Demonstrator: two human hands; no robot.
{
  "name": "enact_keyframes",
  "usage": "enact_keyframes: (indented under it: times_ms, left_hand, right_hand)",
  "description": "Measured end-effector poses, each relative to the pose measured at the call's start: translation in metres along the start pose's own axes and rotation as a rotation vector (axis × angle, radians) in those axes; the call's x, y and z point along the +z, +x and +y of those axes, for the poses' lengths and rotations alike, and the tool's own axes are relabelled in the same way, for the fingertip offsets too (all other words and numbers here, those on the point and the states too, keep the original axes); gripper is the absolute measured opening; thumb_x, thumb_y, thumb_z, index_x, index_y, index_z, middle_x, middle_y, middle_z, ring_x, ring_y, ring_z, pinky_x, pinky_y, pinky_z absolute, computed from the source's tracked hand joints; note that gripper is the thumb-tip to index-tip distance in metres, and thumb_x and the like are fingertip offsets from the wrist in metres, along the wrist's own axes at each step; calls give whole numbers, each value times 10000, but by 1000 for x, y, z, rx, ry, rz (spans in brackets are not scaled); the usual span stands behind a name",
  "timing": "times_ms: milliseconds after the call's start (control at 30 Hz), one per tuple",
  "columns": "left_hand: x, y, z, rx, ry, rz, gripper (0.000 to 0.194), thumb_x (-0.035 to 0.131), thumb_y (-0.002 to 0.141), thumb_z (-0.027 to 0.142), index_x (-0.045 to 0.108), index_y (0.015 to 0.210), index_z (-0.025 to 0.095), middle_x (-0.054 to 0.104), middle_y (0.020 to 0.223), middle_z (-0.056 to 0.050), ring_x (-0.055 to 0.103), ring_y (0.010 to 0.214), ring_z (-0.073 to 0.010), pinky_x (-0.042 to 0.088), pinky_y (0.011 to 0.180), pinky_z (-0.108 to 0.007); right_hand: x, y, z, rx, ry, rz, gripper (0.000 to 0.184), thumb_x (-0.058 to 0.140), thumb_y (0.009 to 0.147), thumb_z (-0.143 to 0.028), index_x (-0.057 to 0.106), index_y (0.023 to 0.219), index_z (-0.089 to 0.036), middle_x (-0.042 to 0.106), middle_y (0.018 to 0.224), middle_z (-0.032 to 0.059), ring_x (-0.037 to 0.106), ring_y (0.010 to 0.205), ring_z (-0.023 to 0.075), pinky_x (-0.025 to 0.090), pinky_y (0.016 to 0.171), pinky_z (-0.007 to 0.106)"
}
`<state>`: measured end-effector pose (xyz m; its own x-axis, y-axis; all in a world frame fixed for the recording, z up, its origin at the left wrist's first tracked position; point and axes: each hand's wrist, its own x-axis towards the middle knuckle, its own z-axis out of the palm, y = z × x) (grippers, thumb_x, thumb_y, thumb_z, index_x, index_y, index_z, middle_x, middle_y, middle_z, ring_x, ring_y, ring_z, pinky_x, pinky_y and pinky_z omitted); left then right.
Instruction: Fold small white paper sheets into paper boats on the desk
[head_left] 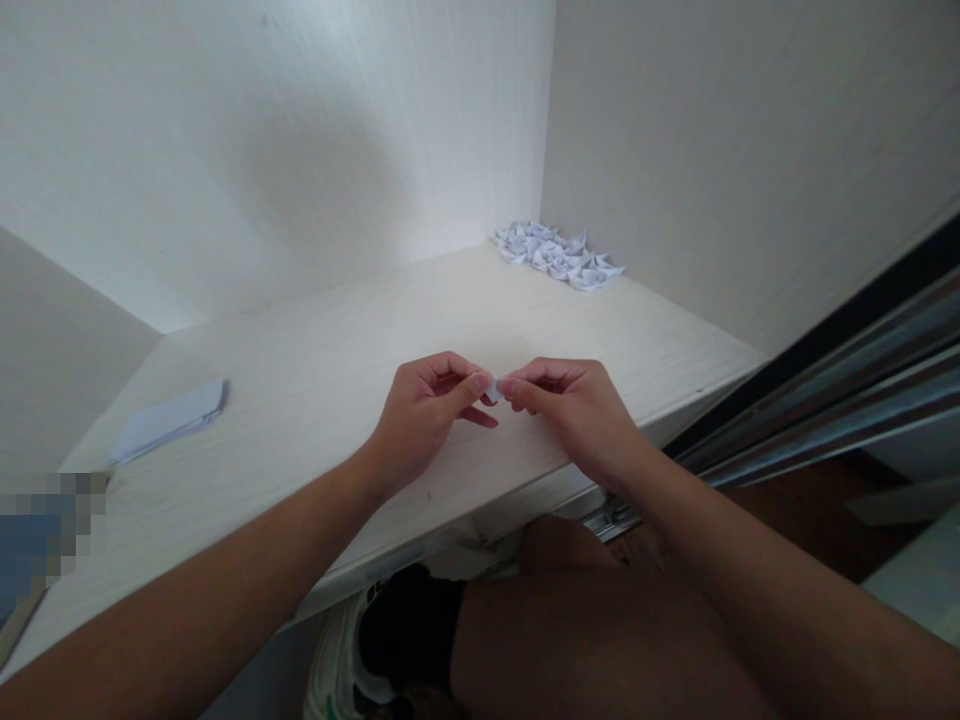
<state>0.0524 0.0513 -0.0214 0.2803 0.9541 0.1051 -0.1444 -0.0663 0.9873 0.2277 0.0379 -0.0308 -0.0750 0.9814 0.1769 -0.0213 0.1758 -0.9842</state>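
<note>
Between my two hands, just above the white desk top, is a small folded piece of white paper. My left hand pinches its left side between thumb and index finger, with the lower fingers curled loosely beneath. From the other side, the thumb and fingertips of my right hand are closed on the paper. Most of the piece is covered by my fingertips, so its exact folded shape cannot be made out.
A pile of small folded white paper pieces lies in the back right corner against the walls. On the left rests a stack of white paper sheets. A blurred-out object sits at the left edge. Dark-framed sliding panels stand at right.
</note>
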Motion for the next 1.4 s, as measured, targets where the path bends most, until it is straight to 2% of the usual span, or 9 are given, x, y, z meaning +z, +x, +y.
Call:
enact_keyframes:
  times_ms: [100, 333, 467, 667, 800, 900, 1100, 1200, 1400]
  left_hand:
    - [-1, 0, 1, -23, -16, -18, 241, 855, 767, 337, 722, 720, 142, 719, 716, -44, 689, 685, -158, 639, 585, -273]
    - [-2, 1, -1, -33, -36, -45, 282, 862, 764, 355, 691, 714, 135, 726, 696, -48, 694, 666, -157, 630, 585, -267]
    - [-1, 1, -3, -10, 14, -11, 257, 836, 807, 346, 707, 770, 127, 745, 736, -60, 720, 716, -173, 641, 612, -272]
    - [-6, 7, -11, 45, -102, -86, 212, 841, 819, 274, 768, 978, 153, 768, 807, -34, 732, 751, -149, 674, 695, -291]
    - [-9, 10, -15, -6, -123, -125, 219, 861, 803, 284, 775, 953, 150, 769, 809, -38, 744, 751, -155, 681, 708, -305]
    - [-9, 10, -15, -17, -134, -137, 218, 859, 809, 296, 770, 948, 154, 765, 832, -39, 747, 772, -163, 681, 703, -315]
    - [-7, 8, -12, -38, -214, -136, 216, 872, 801, 297, 765, 919, 152, 785, 860, -51, 754, 780, -163, 669, 725, -306]
    - [-5, 8, -11, -81, -255, -124, 214, 875, 800, 299, 767, 893, 139, 791, 883, -60, 753, 780, -153, 658, 730, -284]
    - [-4, 6, -8, -115, -284, -82, 204, 875, 800, 284, 758, 871, 132, 795, 904, -61, 744, 814, -147, 650, 750, -275]
  right_hand:
    - [1, 0, 0, 52, 36, 7, 235, 825, 747, -413, 766, 670, -199, 681, 634, 5, 542, 614, 135, 433, 652, 316]
    - [3, 1, 2, 111, 83, -11, 164, 796, 736, -324, 768, 648, -189, 674, 626, 4, 512, 618, 124, 377, 636, 306]
    - [2, 3, 3, 137, 131, 7, 185, 841, 706, -347, 779, 642, -186, 675, 621, 11, 507, 616, 122, 363, 639, 310]
    - [-8, 8, -1, 255, 327, -39, 275, 948, 586, -370, 759, 608, -172, 664, 626, 9, 508, 601, 98, 349, 613, 284]
    - [-14, 8, -5, 349, 405, -68, 324, 997, 507, -333, 733, 589, -162, 645, 603, -4, 498, 575, 78, 352, 588, 260]
    - [-15, 7, -3, 345, 421, -93, 316, 992, 543, -358, 763, 638, -163, 662, 629, -4, 518, 596, 75, 379, 608, 252]
    - [-18, 7, 7, 264, 454, -174, 384, 977, 592, -379, 849, 927, -243, 768, 844, 18, 588, 747, 112, 438, 762, 292]
    - [-19, 7, 8, 240, 410, -197, 338, 958, 629, -386, 851, 917, -246, 780, 918, 31, 570, 752, 118, 420, 756, 308]
    - [-16, 6, 2, 255, 371, -143, 280, 951, 633, -374, 834, 842, -227, 743, 880, 16, 561, 779, 127, 386, 713, 290]
